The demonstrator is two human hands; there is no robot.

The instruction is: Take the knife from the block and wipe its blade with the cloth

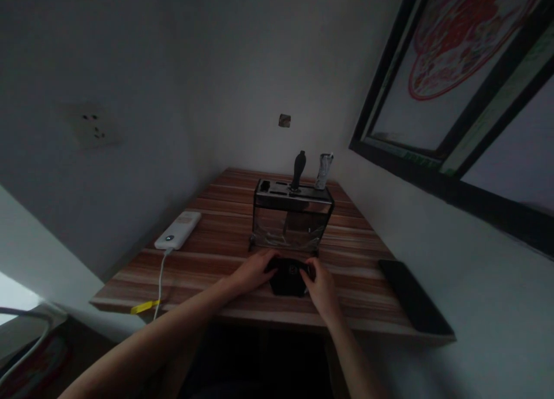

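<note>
A black, flat, pouch-like thing (pixel 287 279) with a small round pale mark lies at the front of the wooden table; its exact kind is too dark to make out. My left hand (pixel 258 268) has its fingers and thumb closed on its left edge. At the right edge, my right hand (pixel 319 281) pinches it between thumb and fingers. Just behind stands a knife block (pixel 288 223) with see-through sides and a slotted top. From its slots rise a black handle (pixel 298 167) and a handle in shiny clear wrapping (pixel 324 170).
The striped wooden table (pixel 216 214) sits in a corner between walls. On its left lies a white power bank (pixel 178 230) with a white cable (pixel 160 278) bearing a yellow tag (pixel 145 307). A dark phone-like slab (pixel 414 295) rests by the right edge. A framed picture (pixel 450 70) hangs at right.
</note>
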